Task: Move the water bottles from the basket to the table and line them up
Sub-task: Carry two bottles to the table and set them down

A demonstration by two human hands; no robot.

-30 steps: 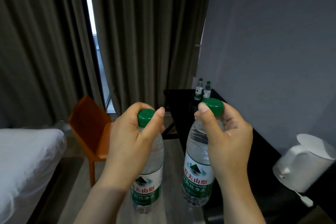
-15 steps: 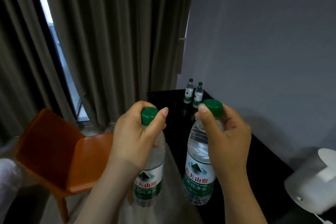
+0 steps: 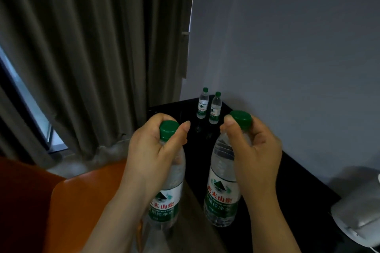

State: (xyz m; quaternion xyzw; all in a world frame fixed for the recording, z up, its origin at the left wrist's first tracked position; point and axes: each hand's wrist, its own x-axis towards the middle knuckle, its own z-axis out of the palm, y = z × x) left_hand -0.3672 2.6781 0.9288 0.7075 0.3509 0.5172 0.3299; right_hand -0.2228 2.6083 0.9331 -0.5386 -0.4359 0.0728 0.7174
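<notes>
My left hand [image 3: 152, 152] grips the neck of a clear water bottle [image 3: 164, 201] with a green cap and holds it upright in the air. My right hand [image 3: 255, 154] grips a second green-capped bottle [image 3: 222, 193] by its neck, over the near edge of the black table [image 3: 296, 183]. Two more bottles stand side by side at the table's far end by the wall, one on the left [image 3: 202, 107] and one on the right [image 3: 215, 110]. The basket is out of view.
An orange chair [image 3: 67, 201] stands at the lower left, close to the table. A white kettle [image 3: 357, 207] sits on the table at the right edge. Dark curtains [image 3: 92, 57] hang behind, and a grey wall [image 3: 287, 47] runs along the table.
The view has moved forward and right toward the table. The standing bottles look nearer and the chair has slid to the lower left. Both hands keep their hold.
</notes>
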